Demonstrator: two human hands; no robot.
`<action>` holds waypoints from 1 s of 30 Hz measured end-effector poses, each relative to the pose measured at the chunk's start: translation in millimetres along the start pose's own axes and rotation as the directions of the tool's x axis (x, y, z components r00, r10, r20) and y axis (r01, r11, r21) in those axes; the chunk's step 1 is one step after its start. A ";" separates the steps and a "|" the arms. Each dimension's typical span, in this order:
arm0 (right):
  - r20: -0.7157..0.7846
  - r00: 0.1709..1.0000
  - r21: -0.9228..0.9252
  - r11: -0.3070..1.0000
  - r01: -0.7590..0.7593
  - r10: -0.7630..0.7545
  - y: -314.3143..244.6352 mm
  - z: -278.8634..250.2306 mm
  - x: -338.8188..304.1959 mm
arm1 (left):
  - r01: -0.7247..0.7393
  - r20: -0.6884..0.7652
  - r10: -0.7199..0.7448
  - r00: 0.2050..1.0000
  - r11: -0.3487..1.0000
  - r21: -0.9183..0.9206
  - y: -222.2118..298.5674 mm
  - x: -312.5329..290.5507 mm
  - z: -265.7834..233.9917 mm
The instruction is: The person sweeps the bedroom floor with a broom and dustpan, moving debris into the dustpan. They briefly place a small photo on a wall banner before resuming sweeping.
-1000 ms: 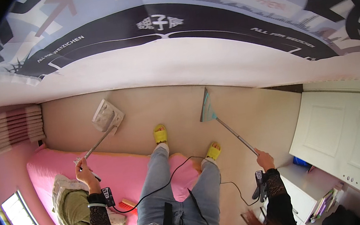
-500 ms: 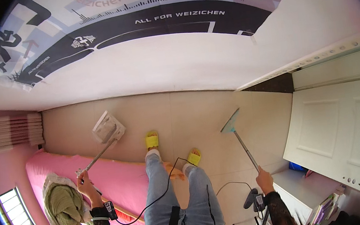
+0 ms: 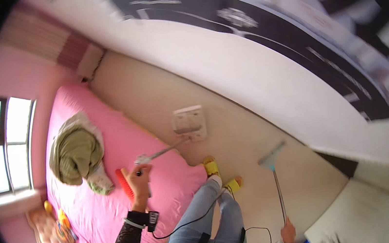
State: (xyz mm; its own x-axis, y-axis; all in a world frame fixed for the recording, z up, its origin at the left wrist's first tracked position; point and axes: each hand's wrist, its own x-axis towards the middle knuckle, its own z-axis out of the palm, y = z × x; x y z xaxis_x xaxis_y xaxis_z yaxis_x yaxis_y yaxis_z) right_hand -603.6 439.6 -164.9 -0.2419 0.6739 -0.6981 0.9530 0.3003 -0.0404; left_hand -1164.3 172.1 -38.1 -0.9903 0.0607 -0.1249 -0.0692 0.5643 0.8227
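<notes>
My left hand (image 3: 139, 179) is closed around the upper end of a long-handled dustpan. Its white pan (image 3: 196, 122) reaches over the floor past the bed's edge. Right beside that hand shows a red-bristled brush (image 3: 125, 183); whether the fingers also hold it I cannot make out. My right hand (image 3: 288, 232) grips the thin metal pole of a floor squeegee (image 3: 279, 194). The squeegee's pale blue, blade-like head (image 3: 272, 156) is out ahead on the floor, slightly blurred.
A pink-covered bed (image 3: 122, 136) lies at my left, bearing a bundled green blanket (image 3: 75, 152). My yellow slippers (image 3: 233, 184) stand beside it. A white wall (image 3: 205, 56) runs across the far side, and a white cabinet (image 3: 363, 212) is at the lower right. A cable hangs from my left wrist.
My view has swung left, so more bed, the window and the headboard show. The dustpan and squeegee are still held; the red brush beside my left hand is now in plainer sight.
</notes>
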 end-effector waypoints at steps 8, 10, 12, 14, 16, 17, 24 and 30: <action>0.048 0.975 -0.443 0.870 0.215 -0.217 -128.3 -128.7 31.2 | -0.011 0.099 0.005 0.995 0.999 0.052 -5.5 -15.8 -28.4; 0.034 0.941 -0.570 0.767 0.295 -0.336 -201.5 -159.9 52.3 | 0.067 0.131 -0.073 0.989 0.996 0.050 -7.8 -12.5 -36.9; -0.006 0.813 -0.517 0.698 0.496 -0.583 -291.5 -185.5 82.0 | 0.092 0.156 -0.099 0.983 0.994 0.051 -8.2 -10.1 -41.5; 0.036 0.648 -0.523 0.538 0.661 -0.761 -385.6 -201.3 109.3 | 0.038 0.123 -0.035 0.992 0.999 -0.023 -9.2 -5.8 -43.3; 0.040 0.664 -0.531 0.547 0.647 -0.747 -480.9 -194.5 135.1 | 0.077 0.127 -0.080 0.989 0.997 0.029 -11.3 -1.5 -45.8; 0.093 0.662 -0.508 0.536 0.674 -0.744 -526.2 -189.7 147.5 | 0.109 0.129 -0.117 0.985 0.992 0.063 -12.8 0.8 -47.6; 0.147 0.570 -0.278 0.519 0.808 -0.808 -791.7 -100.2 208.0 | 0.177 0.140 -0.197 0.970 0.973 0.147 -22.1 34.6 -50.4; 0.180 0.429 -0.112 0.415 0.903 -0.885 -939.9 -36.2 249.5 | 0.146 0.116 -0.173 0.978 0.966 0.213 -28.1 58.1 -44.1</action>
State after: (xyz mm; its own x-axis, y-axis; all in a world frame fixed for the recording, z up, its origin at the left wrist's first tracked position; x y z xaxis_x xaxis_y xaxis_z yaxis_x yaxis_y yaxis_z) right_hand -1566.3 350.0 -275.2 -0.9144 -0.0984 -0.3926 0.1564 0.8086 -0.5671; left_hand -1225.2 123.5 -44.0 -0.9426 0.0575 -0.3290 -0.1855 0.7291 0.6588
